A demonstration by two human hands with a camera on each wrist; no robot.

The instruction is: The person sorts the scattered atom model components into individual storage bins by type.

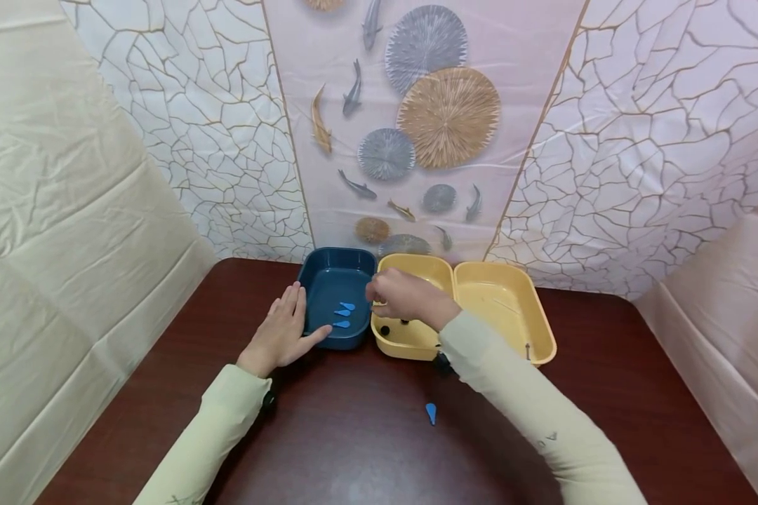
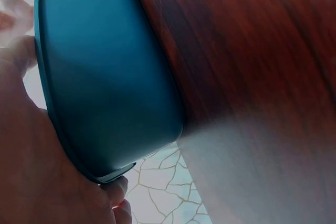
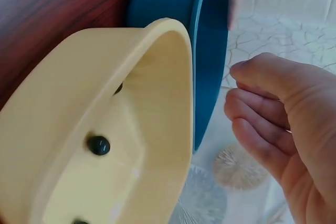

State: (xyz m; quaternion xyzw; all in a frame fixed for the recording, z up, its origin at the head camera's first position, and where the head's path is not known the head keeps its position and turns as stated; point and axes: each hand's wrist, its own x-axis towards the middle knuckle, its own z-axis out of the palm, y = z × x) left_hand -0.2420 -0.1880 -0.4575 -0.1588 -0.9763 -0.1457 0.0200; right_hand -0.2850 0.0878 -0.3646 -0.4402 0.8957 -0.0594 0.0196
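My left hand [image 1: 281,330] rests along the left side and front corner of a blue bin [image 1: 337,261], its fingers fairly straight and its thumb at the front rim. Several small blue teardrop-shaped pieces [image 1: 342,313] lie inside that bin. Above the border between the blue bin and the middle yellow bin [image 1: 410,353] is my right hand [image 1: 410,298], fingers curled and thumb near the index fingertip. In the right wrist view a faint thin line shows by those fingertips; whether they pinch something cannot be made out. Black balls [image 3: 98,145] lie in the middle bin.
A second yellow bin [image 1: 546,330] stands at the right, with a thin stick [image 1: 502,305] and a small dark-ended piece [image 1: 528,351] in it. One blue teardrop piece [image 1: 431,413] lies on the dark wooden table [image 1: 354,435]. Patterned cloth [image 1: 227,140] hangs behind.
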